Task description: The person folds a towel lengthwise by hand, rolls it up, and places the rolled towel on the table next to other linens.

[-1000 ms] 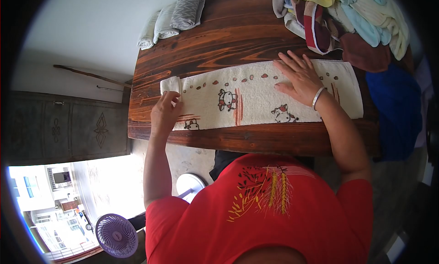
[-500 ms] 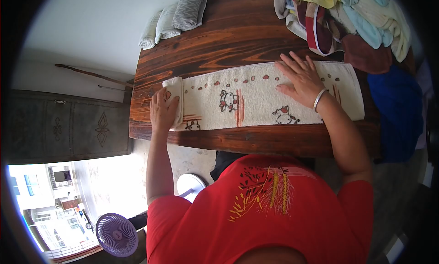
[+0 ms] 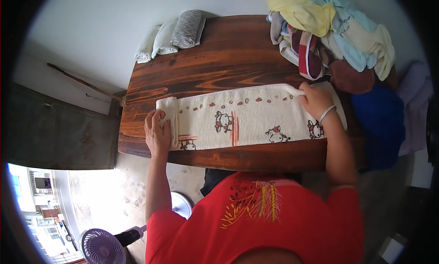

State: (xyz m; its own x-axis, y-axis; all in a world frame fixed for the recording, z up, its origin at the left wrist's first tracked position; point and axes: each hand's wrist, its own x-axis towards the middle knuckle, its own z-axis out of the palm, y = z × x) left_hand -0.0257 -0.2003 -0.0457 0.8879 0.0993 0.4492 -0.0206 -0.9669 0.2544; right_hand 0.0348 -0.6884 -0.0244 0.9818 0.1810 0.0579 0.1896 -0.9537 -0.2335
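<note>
A cream towel (image 3: 256, 122) with printed cows and brown spots lies lengthwise across the wooden table, its left end folded over on itself. My left hand (image 3: 157, 133) grips that folded end, fingers curled at its outer edge and thumb on top. At the other end, my right hand (image 3: 316, 101) pinches the towel's far edge, which bunches up slightly under the fingers. A silver bangle circles my right wrist.
Rolled towels (image 3: 186, 29) stand at the table's (image 3: 219, 58) back left corner. A heap of mixed cloths (image 3: 311, 17) covers the back right, and a blue cloth (image 3: 378, 126) hangs over the right edge. A purple fan (image 3: 103, 246) is at lower left.
My right hand has gone from lying spread on the towel to pinching its far edge near the right end. My left hand stays at the folded end, fingers more curled. The view has tilted up.
</note>
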